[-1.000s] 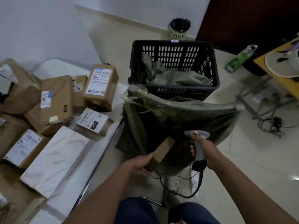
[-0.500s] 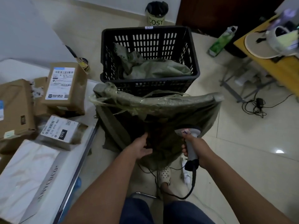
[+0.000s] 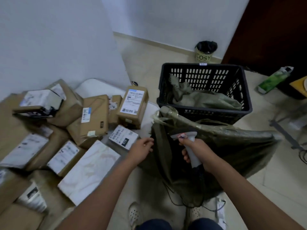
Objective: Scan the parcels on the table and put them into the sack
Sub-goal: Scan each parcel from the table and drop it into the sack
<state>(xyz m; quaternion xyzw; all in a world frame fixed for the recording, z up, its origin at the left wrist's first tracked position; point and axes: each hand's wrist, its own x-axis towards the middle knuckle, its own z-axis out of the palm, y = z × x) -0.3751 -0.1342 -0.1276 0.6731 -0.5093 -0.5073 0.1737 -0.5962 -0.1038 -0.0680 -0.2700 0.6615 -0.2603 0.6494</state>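
Progress: many parcels (image 3: 93,118) lay on the table (image 3: 98,87), so I judged most of the work was left; what the sack held could not be seen.
Sack: green sack (image 3: 224,146) stood open on the floor, just beside the right edge of the table, with its mouth facing up.
Table load: brown boxes and white packets were crowded together, some leaning on each other; a large white marbled packet (image 3: 89,170) lay nearest to the person.
Crate: black plastic crate (image 3: 204,90) stood right behind the sack, with more green cloth inside it; it did not block the mouth of the sack.
Nearest parcel: small packet with a barcode label (image 3: 123,139) lay at the table edge, just beside the left hand, and looked like the next one to take.
Left hand: left hand (image 3: 141,150) was empty, fingers loosely curled, between the small packet and the rim of the sack.
Right hand: right hand (image 3: 197,151) hung over the sack mouth, fingers wrapped around the handle of the scanner (image 3: 187,143).
Obstacle: scanner cable (image 3: 171,196) hung down in front of the sack and could catch on a parcel.
Bin: small bin (image 3: 205,51) stood by the far wall, well apart.
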